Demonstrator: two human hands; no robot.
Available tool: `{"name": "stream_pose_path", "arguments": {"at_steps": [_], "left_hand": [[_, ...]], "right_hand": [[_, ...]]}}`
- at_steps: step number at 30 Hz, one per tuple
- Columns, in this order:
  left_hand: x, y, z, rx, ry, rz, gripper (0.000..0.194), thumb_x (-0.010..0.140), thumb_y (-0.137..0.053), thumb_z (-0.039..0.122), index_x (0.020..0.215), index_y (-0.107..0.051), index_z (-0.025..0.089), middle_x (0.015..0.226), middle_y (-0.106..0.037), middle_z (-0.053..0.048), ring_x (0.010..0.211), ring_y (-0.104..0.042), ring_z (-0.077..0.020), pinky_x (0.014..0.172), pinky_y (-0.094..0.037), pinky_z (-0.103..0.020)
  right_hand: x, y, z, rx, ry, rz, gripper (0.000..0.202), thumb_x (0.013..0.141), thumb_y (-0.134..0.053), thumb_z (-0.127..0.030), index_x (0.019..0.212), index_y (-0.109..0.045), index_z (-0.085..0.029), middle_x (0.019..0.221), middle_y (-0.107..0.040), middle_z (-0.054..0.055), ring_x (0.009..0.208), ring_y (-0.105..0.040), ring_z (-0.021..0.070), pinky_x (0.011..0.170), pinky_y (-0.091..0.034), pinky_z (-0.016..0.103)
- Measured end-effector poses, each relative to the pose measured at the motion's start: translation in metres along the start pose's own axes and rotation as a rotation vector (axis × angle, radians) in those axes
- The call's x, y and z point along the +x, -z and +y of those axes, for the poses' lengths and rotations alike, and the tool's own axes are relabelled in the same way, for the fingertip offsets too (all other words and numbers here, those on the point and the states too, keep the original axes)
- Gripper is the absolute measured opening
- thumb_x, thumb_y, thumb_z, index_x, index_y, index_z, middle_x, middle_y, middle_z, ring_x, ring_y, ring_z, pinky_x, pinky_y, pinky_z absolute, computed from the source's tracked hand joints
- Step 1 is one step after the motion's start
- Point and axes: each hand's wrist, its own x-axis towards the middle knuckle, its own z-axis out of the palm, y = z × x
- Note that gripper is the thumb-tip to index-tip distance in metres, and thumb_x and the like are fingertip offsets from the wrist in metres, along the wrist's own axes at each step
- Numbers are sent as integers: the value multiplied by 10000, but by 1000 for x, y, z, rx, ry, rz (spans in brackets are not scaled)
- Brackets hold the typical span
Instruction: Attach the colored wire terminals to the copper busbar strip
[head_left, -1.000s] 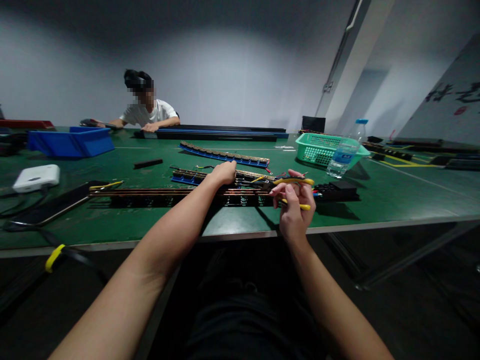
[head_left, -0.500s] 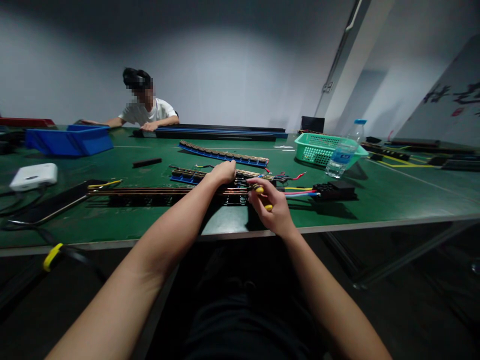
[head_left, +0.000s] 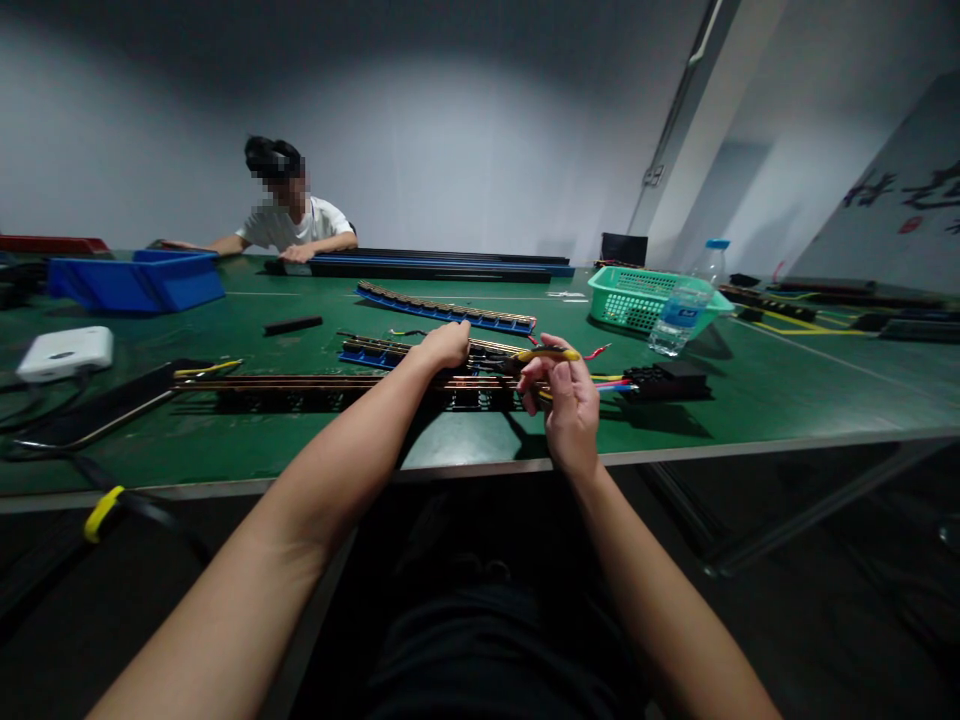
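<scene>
Pliers point(head_left: 551, 354) in right hand point(head_left: 574, 412) — basket point(head_left: 626, 303) contents unclear

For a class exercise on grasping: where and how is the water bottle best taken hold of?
Probably around the labelled middle of the water bottle, coming from the near side. It stands on its base with its narrow, roughly cylindrical body exposed to the front, while the green basket sits close behind it.

Yellow-handled pliers point(head_left: 549, 354), right of centre, point leftward, handles spread; a long copper-railed black strip point(head_left: 315, 383) stretches level from left to centre.
</scene>
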Motion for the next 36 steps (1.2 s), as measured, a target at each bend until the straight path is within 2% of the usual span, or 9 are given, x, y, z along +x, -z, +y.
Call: {"name": "stream_pose_path", "arguments": {"at_steps": [4, 10, 16, 20, 22, 26, 28, 32, 36], "left_hand": [[1, 0, -1, -11, -3, 4, 264, 1007, -414, 204, 1229, -547, 149, 1211, -653, -163, 1096, -642, -266, 876, -500, -314], [3, -2, -1, 8, 0, 0, 272, 1003, -424, 203, 1241, -535, 136, 1216, -656, -165, 1100, -646, -263, 894, -497, -308], [5, -4, -3, 9, -14, 10, 284, 1003, -416, 209, 1251, -532, 134, 1234, -648, -173, 1120, -638, -270, 903, -497, -316], [2, -2, -2, 10, -11, 9, 279, 992, -436, 204, 1241, -539, 133, 1225, -655, -170, 1101, -647, -270, 899, -501, -318], [2, -1, 0, 11, -8, 6, 279, 987, -442, 200, 1237, -544, 132, 1223, -657, -171, 1094, -651, -272, 892, -504, -320], [2, 0, 1, 6, 18, -3, 284, 993, -435, 210, 1247, -546, 147, 1219, -662, -156, 1114, -643, -263, 896, -503, -304], [2, 0, 1, 8, 17, -5, 286, 997, -429, 214, 1249, -545, 144, 1221, -661, -156, 1116, -643, -262, 895, -502, -299], [2, 0, 0, 14, -2, 6, 275, 995, -433, 202, 1232, -551, 127, 1208, -666, -164, 1093, -654, -262, 886, -502, -296], [-1, 1, 1, 12, -7, 7, 270, 995, -436, 200, 1223, -554, 120, 1212, -664, -172, 1093, -654, -270, 886, -501, -306]], "right_hand": [[-1, -1, -1, -25, 76, 18, 372, 961, -538, -456, 1276, -500, -262, 885, -596, 14, 684, -577, 120, 488, -424, 226], [4, 0, 4, -198, -37, 22, 360, 970, -518, -477, 1225, -545, -225, 820, -593, -4, 643, -543, 100, 527, -400, 228], [4, -1, 1, -185, 12, 78, 386, 977, -488, -499, 1236, -550, -219, 810, -587, -11, 531, -426, 77, 484, -350, 231], [6, 1, 5, -164, -35, 10, 427, 969, -497, -515, 1284, -525, -227, 865, -617, 3, 515, -405, 72, 466, -326, 228], [6, 2, 6, -191, -50, -78, 430, 954, -535, -503, 1287, -534, -230, 881, -637, 8, 543, -432, 77, 492, -345, 228], [3, 3, 3, -355, -71, -254, 369, 892, -649, -452, 1179, -626, -222, 769, -599, -20, 595, -483, 96, 541, -385, 232], [2, 4, 2, -377, -51, -244, 379, 891, -652, -445, 1199, -624, -227, 791, -603, -15, 608, -496, 100, 549, -397, 234], [2, 7, 6, -252, -7, -142, 424, 934, -584, -474, 1293, -561, -249, 897, -639, 11, 578, -454, 88, 531, -385, 234], [4, 7, 8, -232, -40, -179, 435, 941, -566, -488, 1304, -542, -250, 908, -645, 16, 586, -461, 90, 547, -398, 238]]}}
